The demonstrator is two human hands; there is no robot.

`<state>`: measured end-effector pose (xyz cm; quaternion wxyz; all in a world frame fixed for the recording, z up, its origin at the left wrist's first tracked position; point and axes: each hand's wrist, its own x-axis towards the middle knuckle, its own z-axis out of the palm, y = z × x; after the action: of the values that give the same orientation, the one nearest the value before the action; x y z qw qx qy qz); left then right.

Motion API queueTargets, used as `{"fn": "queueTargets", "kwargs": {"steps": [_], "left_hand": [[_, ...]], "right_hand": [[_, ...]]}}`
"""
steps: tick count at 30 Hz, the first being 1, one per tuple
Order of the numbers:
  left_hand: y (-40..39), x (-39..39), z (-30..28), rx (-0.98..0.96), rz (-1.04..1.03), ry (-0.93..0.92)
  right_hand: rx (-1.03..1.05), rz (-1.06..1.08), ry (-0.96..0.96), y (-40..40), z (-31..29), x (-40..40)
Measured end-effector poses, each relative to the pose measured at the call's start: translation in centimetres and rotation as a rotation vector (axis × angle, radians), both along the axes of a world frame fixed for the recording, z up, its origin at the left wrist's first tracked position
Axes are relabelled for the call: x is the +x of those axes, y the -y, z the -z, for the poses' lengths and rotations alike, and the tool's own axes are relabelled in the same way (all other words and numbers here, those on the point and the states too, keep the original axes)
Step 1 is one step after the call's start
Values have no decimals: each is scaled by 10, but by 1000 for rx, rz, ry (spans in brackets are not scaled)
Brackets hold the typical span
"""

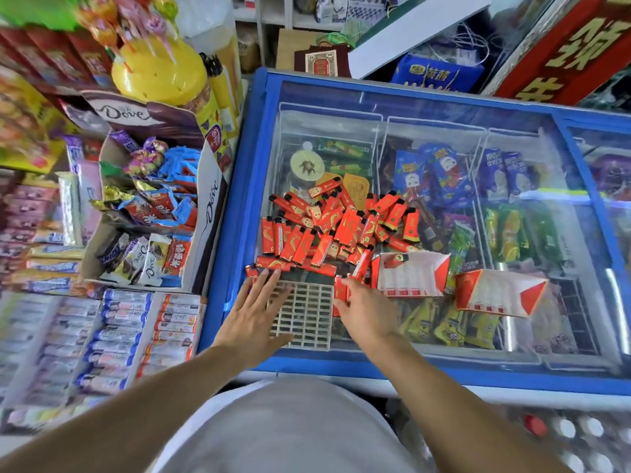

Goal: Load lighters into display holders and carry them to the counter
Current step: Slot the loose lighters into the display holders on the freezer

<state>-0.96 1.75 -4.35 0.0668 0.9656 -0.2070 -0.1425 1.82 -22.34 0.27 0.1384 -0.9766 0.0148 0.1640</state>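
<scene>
Blue chest freezer (235, 206) with sliding glass lid as work surface, ice creams visible beneath. On the glass, a loose heap of red lighters (327, 227), some flat in a rough row at the near edge. Right of the heap, 2 red-and-white cardboard display boxes (411, 274), one holding 1 lighter, the other apparently none. Nearest, a white plastic grid holder (309, 319), every visible cell unfilled.

Best handled by steadying the grid flat, then dropping lighters upright, 1 per cell, row by row, away from the glass edge.

Left hand (254, 314) open, fingers spread flat over the grid's left side, fingertips touching the nearest lighters. Right hand (367, 310) also uncurled, gripping nothing, fingers against the lighters at the grid's right edge.
</scene>
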Motion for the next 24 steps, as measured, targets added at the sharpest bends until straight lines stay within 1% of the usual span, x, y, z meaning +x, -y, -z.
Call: {"fn": "queueTargets", "kwargs": {"steps": [5,10,12,16,19,22,24], "left_hand": [[-12,-15,0,17,-92,3],[-19,-24,-7,60,-198,30],[-22,-29,-7,100,-231,43],[-30,-35,-1,90,-254,44],[-33,-36,0,47,-282,10],[-36,-35,2,31,-308,16],[-37,-35,3,35,-317,8]], "right_hand": [[107,-75,55,-21,-9,14],[157,-295,52,-65,-13,30],[144,-335,60,-85,-10,33],[117,-265,28,-122,-4,37],[88,-197,-43,-140,3,40],[183,-59,-161,-147,7,45],[302,-6,-193,-145,6,46]]}}
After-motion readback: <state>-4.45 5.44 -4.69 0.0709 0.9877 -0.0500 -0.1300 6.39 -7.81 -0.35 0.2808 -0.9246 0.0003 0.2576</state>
